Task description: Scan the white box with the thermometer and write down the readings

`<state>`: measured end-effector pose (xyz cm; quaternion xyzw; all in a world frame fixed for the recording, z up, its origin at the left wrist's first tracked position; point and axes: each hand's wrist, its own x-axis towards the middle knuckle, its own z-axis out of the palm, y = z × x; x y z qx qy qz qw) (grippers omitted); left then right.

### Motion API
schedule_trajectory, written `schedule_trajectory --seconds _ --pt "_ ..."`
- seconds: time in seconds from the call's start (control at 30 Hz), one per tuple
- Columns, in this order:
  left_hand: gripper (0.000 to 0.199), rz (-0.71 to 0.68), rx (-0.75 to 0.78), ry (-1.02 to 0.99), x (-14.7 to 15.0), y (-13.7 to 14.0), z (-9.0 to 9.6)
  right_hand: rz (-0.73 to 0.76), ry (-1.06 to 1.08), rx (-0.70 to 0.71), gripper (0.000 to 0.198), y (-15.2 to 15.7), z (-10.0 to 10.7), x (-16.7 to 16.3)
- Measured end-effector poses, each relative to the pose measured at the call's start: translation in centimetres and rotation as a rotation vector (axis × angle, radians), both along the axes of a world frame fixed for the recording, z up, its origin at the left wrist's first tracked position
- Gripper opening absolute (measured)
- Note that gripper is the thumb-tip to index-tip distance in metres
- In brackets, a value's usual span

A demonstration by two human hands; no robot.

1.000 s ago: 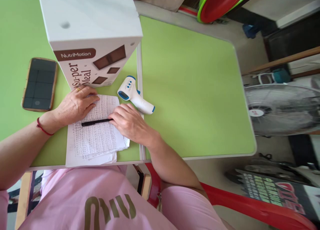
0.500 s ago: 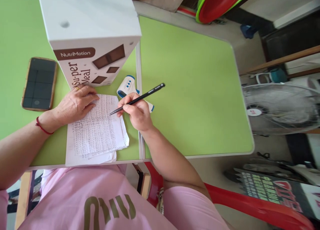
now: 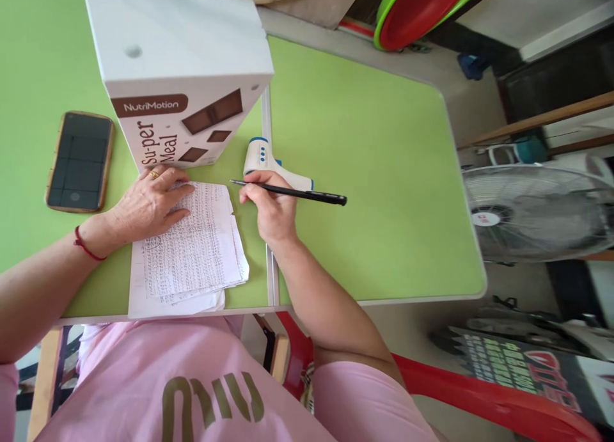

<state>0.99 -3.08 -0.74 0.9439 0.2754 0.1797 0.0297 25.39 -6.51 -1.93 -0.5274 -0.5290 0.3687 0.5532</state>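
Sheets of paper (image 3: 196,250) covered in rows of small handwriting lie stacked at the front edge of the green table. My left hand (image 3: 151,202) rests on their upper left part, fingers stretched out and its fingertips close to the base of the box. A black pen (image 3: 316,196) is pinched in my right hand (image 3: 274,208), its tip pointing left, off the paper's right edge. Just beyond that hand lies a white and blue infrared thermometer (image 3: 259,155), its handle partly hidden by my fingers.
A tall white box (image 3: 182,39) marked NutriMotion stands behind the papers. Left of it lies a phone (image 3: 80,160) in a brown-edged case. The green table (image 3: 374,173) extends right past a metal seam. A fan (image 3: 537,215) stands beyond its right end.
My right hand has lifted the pen from the paper and moved right and away, tilting it flatter. The thermometer has shifted to the right. My left hand stays on the sheets.
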Motion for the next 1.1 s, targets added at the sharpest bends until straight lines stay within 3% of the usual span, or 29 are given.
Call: schedule_trajectory --seconds 0.37,0.8,0.97,1.1 --pt "0.041 0.004 -0.048 -0.015 0.0 0.0 0.0 0.052 0.062 -0.112 0.013 -0.6 0.4 -0.9" --pt "0.036 0.033 -0.004 0.034 0.4 -0.7 0.6 -0.002 -0.004 -0.060 0.014 -1.1 0.0 -1.4" --pt "0.047 -0.074 -0.052 0.068 1.0 -1.9 1.0 0.025 -0.024 -0.033 0.012 -1.3 -0.1 -1.4" --pt "0.047 -0.077 -0.052 0.089 1.1 -2.1 0.9 0.020 -0.068 -0.032 0.011 -1.4 -0.1 -1.4"
